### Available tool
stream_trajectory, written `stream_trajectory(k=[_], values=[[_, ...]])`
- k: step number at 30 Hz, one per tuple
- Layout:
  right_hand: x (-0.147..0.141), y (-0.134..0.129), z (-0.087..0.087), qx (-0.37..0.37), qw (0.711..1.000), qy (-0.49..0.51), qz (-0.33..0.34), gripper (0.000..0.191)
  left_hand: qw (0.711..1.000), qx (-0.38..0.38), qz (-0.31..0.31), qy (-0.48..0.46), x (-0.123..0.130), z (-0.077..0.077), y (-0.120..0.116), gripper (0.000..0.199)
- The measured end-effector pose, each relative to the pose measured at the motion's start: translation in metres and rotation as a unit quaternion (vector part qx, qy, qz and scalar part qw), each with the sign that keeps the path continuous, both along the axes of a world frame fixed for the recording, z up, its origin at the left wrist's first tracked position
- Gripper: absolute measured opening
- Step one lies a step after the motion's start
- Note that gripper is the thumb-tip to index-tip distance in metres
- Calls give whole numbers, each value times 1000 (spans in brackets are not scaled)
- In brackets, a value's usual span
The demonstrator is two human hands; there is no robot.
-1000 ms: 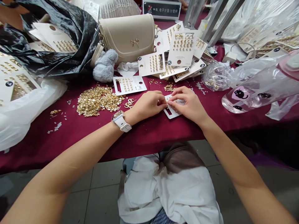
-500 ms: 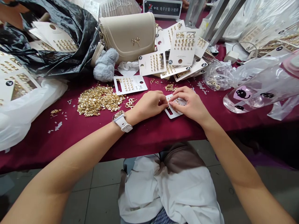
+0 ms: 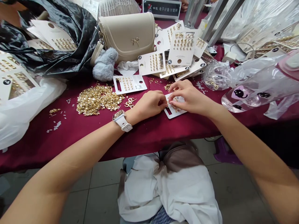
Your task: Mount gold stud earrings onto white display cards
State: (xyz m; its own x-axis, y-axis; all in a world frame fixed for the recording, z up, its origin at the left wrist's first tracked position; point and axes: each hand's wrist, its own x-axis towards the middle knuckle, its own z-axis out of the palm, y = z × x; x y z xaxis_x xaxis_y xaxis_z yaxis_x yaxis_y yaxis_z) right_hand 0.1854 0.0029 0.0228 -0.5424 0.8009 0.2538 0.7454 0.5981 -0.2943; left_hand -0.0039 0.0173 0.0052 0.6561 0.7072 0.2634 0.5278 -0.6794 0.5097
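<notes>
Lying flat on a maroon tablecloth [image 3: 70, 149], one white earring card [image 3: 176, 113] sits just in front of the person, at the table's near edge; its long axis seems to run from 7 to 1 o'clock, tilted from the table edge, with its rectangular window toward 7 o'clock, though the hands hide its far end; the left hand [image 3: 148, 104], wearing one white-strapped watch [image 3: 121, 121], curls closed at the card's left edge; the right hand [image 3: 190, 96] comes in from 3 o'clock, its fingertips [image 3: 172, 97] closed on the card's upper part; whether either pinch holds the card or a small earring, I cannot tell.

Around that card, taking 12 o'clock as straight ahead, one large heap of gold earring parts [image 3: 99, 99] lies at 9 o'clock; one small cluster of gold hoops [image 3: 130, 102] sits between it and the left hand; one small gold heap [image 3: 168, 87] lies at 12 o'clock, just beyond the fingers; one windowed earring card [image 3: 129, 84] lies at 10 o'clock; about six more filled cards [image 3: 182, 45] fan out at 12 to 1 o'clock; one beige handbag with a gold bow [image 3: 123, 35] stands at 11 o'clock, one grey plush toy [image 3: 105, 64] against it; one clear bottle with black cat stickers [image 3: 243, 93] lies at 3 o'clock.
</notes>
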Motion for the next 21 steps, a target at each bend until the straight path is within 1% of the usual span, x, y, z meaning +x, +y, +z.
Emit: stream_trajectory(k=[2, 4, 9, 12, 15, 21], values=[[-1, 4, 6, 10, 998, -50, 31, 9, 1000, 5, 4, 9, 0, 0, 0, 9], [-2, 7, 10, 10, 995, -78, 56, 11, 1000, 8, 5, 13, 0, 0, 0, 10], [-5, 14, 14, -18, 994, -55, 94, 17, 1000, 8, -6, -4, -1, -1, -1, 9], [-7, 17, 15, -26, 991, -76, 102, 21, 1000, 16, -15, -10, -1, -2, -1, 10], [-10, 17, 16, -14, 988, -109, 106, 19, 999, 30, -17, -3, -1, -2, -1, 11], [-16, 14, 20, -10, 990, -90, 108, 15, 999, 50, -19, 7, -1, -3, -1, 11]])
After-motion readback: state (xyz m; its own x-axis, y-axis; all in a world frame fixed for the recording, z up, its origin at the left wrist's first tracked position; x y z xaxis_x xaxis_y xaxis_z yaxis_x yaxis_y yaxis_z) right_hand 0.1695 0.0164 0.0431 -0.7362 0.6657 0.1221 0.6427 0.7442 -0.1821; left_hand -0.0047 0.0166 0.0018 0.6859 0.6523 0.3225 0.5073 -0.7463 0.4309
